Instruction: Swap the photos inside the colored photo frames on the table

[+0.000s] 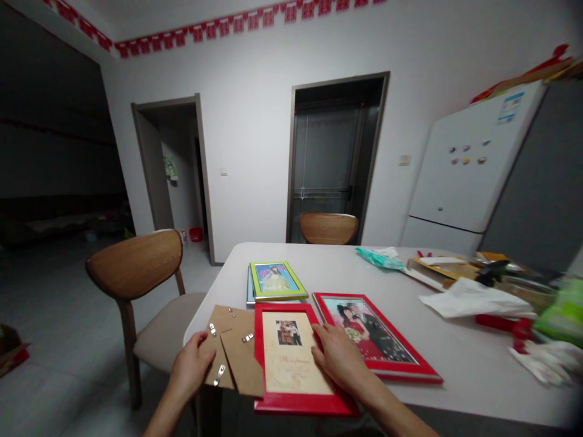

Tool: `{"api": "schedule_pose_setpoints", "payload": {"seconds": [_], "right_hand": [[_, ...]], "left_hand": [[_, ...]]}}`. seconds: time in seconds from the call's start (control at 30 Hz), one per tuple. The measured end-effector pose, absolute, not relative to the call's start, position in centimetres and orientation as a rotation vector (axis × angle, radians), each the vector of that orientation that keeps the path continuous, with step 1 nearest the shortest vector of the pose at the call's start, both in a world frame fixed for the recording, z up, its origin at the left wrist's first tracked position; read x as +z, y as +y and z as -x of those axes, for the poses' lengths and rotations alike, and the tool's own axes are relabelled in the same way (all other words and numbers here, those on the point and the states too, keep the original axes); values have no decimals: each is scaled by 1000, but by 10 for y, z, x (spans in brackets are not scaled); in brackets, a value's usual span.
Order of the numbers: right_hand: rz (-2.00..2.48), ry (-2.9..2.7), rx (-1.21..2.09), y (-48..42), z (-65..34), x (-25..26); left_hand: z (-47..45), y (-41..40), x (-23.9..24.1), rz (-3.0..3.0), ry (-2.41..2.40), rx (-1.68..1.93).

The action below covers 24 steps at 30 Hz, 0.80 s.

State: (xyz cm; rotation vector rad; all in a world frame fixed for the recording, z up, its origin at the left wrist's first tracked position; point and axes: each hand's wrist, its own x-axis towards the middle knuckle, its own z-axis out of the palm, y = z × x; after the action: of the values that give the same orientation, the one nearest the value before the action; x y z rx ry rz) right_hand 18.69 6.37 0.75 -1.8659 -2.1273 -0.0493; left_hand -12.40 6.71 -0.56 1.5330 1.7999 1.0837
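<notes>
I have the white table (334, 273) spread across the near part of my view, and the tall white fridge (473, 164) stands beyond its far right corner. A wooden chair (136, 261) is beside the table's left edge, and a second chair (328, 228) shows only its backrest at the far side. On the table, just right of the work, I can make out a red portrait frame (382, 334) lying face up. Left of it, almost touching, lies the red frame with a cream insert (291, 370), its near end reaching past the table's near edge. At that frame's left border is the brown backing board (216, 352), whose near right part seems to lap over the border. Farther off, beyond the insert frame, I see a lime-green frame (276, 280) stacked on another one.

My right hand (339, 358) lies over the insert frame's right border, fingers (320, 329) slightly spread and touching the insert; the thumb is hidden, so I cannot tell whether it grips. My left hand (194, 367) pinches the backing board's left edge, thumb on top, fingers narrowed. Smallest of all are the metal clips (219, 375) on the board, one just right of the left thumb.
</notes>
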Motion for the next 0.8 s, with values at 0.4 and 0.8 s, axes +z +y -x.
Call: {"api": "schedule_pose_setpoints", "payload": {"seconds": [0.4,0.8], "right_hand": [[1829,-1844,215,72,-196,22],[1371,-1161,1225,59,-210,65]], "left_hand": [[81,47,-10,-2152,1994,679],[77,47,-3,-2092,1732,802]]}}
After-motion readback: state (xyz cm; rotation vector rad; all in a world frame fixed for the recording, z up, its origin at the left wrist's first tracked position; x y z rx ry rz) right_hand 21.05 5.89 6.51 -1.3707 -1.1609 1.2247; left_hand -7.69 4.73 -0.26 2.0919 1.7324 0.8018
